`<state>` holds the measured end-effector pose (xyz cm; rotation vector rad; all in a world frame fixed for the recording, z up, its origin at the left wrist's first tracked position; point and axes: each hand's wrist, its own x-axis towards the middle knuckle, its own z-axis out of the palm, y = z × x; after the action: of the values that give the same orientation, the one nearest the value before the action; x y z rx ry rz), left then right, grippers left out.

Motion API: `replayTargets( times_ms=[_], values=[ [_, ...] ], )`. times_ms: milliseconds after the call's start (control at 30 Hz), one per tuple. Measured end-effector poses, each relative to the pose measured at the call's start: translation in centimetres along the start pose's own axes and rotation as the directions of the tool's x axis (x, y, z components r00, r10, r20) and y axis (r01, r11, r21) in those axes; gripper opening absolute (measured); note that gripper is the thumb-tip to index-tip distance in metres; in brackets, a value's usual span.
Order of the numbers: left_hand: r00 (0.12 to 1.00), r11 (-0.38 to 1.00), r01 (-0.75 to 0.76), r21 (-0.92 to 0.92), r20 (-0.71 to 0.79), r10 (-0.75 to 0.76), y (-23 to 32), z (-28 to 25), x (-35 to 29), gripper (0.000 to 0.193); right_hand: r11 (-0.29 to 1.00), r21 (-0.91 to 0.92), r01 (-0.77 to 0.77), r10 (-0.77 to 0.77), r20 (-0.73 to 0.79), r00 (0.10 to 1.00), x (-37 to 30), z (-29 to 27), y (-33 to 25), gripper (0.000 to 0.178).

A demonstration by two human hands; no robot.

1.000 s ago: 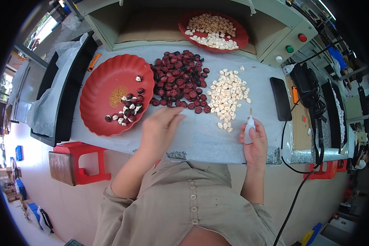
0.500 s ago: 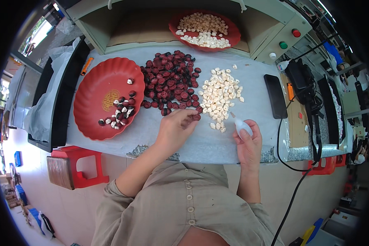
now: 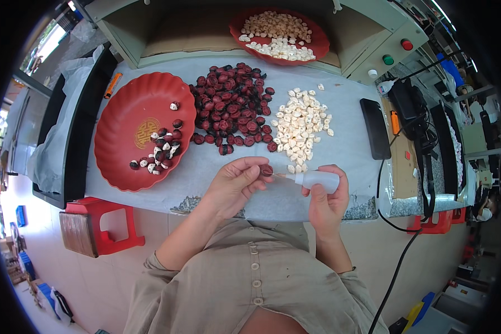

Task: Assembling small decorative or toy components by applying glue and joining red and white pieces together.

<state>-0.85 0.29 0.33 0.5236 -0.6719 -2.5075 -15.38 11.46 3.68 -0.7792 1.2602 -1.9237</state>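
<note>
Between the thumb and fingers of my left hand is a dark red shell-like piece, hollow side facing up. My right hand grips a translucent white squeeze bottle, tipped on its side, its thin nozzle reaching the red piece. Beyond my left hand lies a heap of similar dark red and black pieces. A loose pile of cream-white pieces spreads to its right. At the left, a red scalloped plate carries several pieces combining dark red and white.
A grey-green cabinet stands at the back, holding another red plate of white and tan pieces. On the right lie a black phone and cables. A black tray lined with plastic borders the left; a red stool is below.
My left hand has lifted a dark red piece from the heap's near edge toward me. My right hand has tilted the bottle sideways, bringing its nozzle to that piece.
</note>
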Motion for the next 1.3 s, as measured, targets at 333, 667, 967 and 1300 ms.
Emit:
replayTargets(
  times_ms=[333,667,967,1300],
  values=[
    [0.998,0.997,0.006,-0.075,0.063,-0.001,0.15,-0.3,-0.13,0.026,0.786,-0.49,0.378,-0.278,0.266,0.923,-0.05,0.31,-0.51,0.024],
    [0.997,0.997,0.02,-0.068,0.076,-0.015,0.18,-0.22,-0.29,0.028,0.742,-0.521,0.421,-0.295,0.31,0.904,0.2,0.25,-0.31,0.025],
    [0.997,0.998,0.015,-0.053,0.079,-0.011,0.03,-0.41,-0.31,0.027,0.734,-0.532,0.422,-0.282,0.327,0.902,0.14,0.2,-0.5,0.026],
    [0.997,0.999,0.001,-0.052,0.076,0.003,0.03,-0.37,-0.31,0.027,0.662,-0.566,0.491,-0.322,0.377,0.868,0.24,0.45,-0.71,0.028]
  ],
)
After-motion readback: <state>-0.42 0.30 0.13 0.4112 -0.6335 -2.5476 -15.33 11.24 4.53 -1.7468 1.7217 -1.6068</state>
